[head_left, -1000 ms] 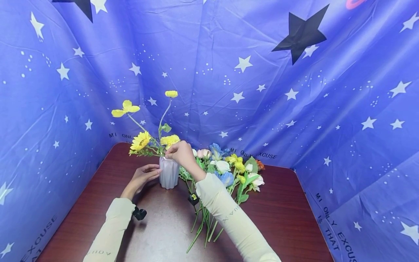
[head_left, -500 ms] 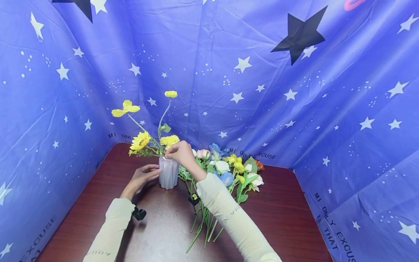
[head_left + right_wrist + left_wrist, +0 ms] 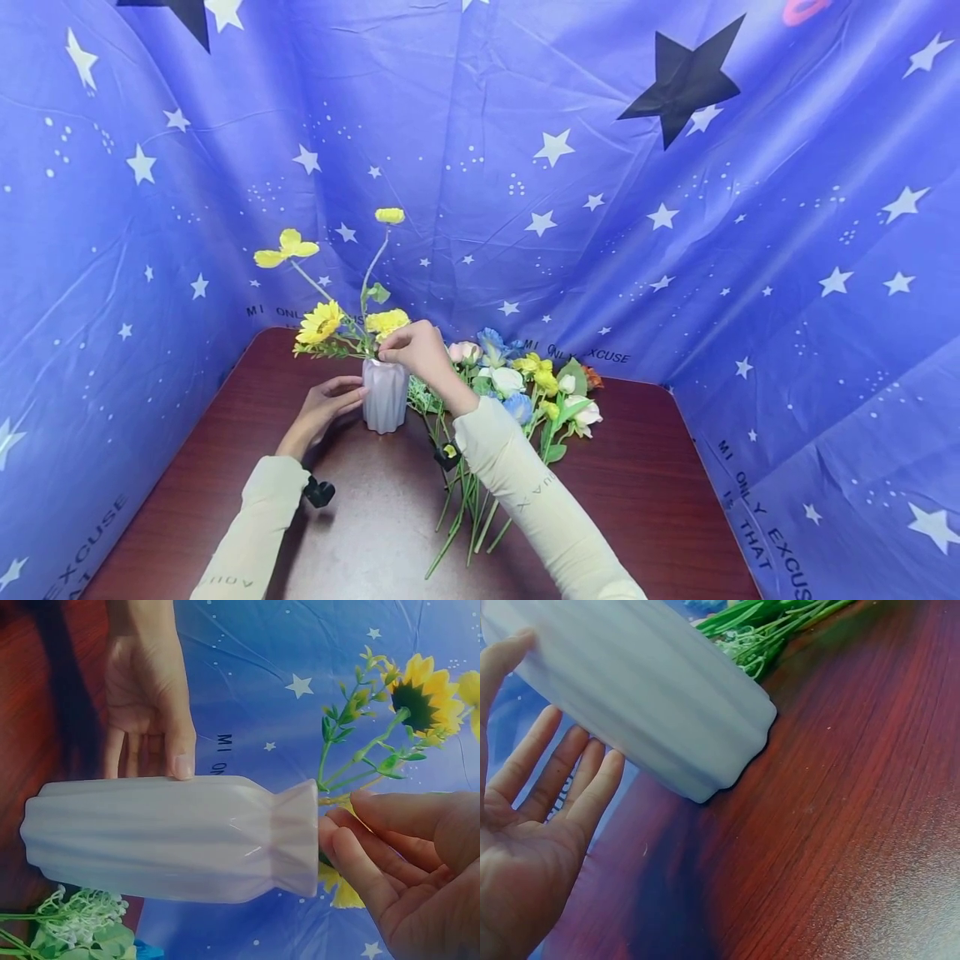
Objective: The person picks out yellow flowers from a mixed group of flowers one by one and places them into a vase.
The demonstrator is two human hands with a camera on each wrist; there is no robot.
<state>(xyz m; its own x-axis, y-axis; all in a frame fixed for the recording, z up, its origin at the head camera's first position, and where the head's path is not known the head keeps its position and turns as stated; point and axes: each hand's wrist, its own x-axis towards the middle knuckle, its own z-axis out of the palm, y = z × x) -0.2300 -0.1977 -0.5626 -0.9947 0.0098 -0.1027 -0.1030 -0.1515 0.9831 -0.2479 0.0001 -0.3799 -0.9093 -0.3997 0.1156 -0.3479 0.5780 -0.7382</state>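
Observation:
A pale, fluted vase [image 3: 385, 398] stands upright on the table, with several yellow artificial flowers in it, among them a sunflower [image 3: 320, 322]. My left hand [image 3: 327, 408] is at the vase's left side, its thumb and fairly straight fingertips touching the wall, as the left wrist view shows on the vase [image 3: 652, 690]. At the rim, my right hand [image 3: 416, 354] pinches a flower stem [image 3: 328, 800] with bent fingers. In the right wrist view, part of a yellow bloom [image 3: 341, 892] shows behind the right hand [image 3: 412, 862], which hides some of the stems.
A loose bunch of artificial flowers [image 3: 506, 382], white, blue, pink, yellow and orange, lies right of the vase. Its green stems [image 3: 457, 533] point toward the near edge. Blue star-printed cloth [image 3: 480, 167] hangs around the dark red table [image 3: 637, 500].
The head view has turned very slightly to the right. Both hands keep their places at the vase, and the flowers in it stand as before.

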